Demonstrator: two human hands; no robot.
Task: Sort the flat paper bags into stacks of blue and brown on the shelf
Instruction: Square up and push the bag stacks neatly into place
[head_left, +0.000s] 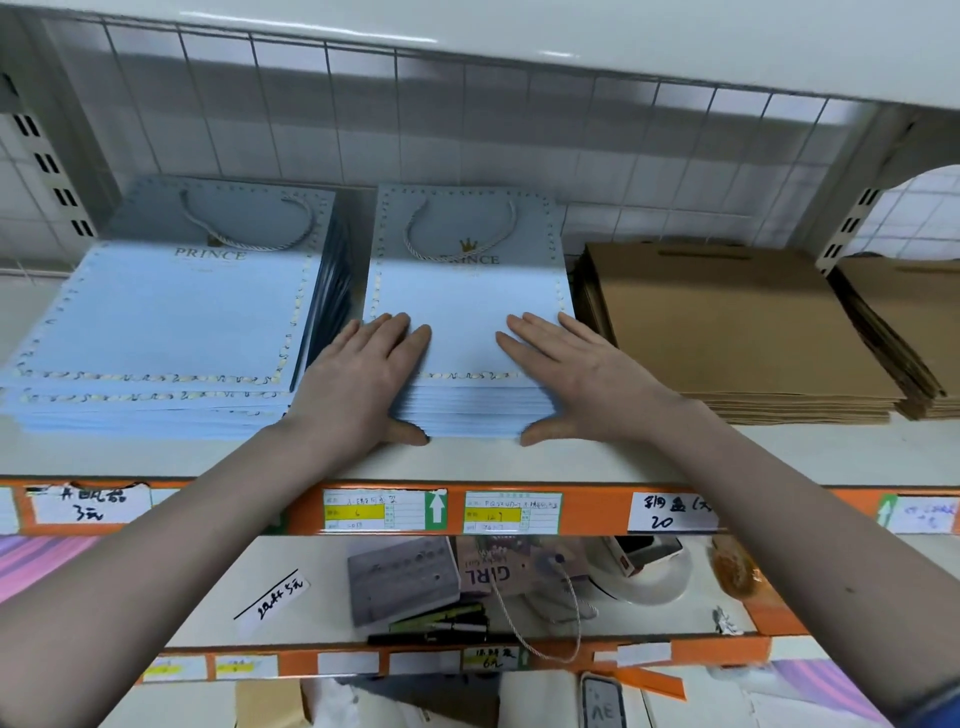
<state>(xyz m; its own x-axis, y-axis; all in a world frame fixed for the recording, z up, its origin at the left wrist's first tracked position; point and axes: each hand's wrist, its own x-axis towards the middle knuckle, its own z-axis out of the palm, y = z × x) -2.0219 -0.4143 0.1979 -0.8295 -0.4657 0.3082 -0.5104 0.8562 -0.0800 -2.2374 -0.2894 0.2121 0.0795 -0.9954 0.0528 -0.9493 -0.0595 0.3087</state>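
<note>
Both hands lie flat, fingers straight, on the middle blue bag stack (467, 322) on the shelf (467, 457): left hand (363, 374), right hand (576, 374), thumbs at its near edge. Brown bag stack (727, 332) sits right. An uneven push could fan the slippery bags sideways.

A shop: orange shelf edge (587, 512) carries handwritten price labels (670, 512) beneath stacked paper bags (156, 322)

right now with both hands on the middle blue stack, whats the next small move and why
Probably a light push back to square the stack. Both hands, left hand and right hand, lie flat on the middle blue stack, thumbs against its front edge, which looks slightly fanned. The brown stack sits close beside it.
</note>
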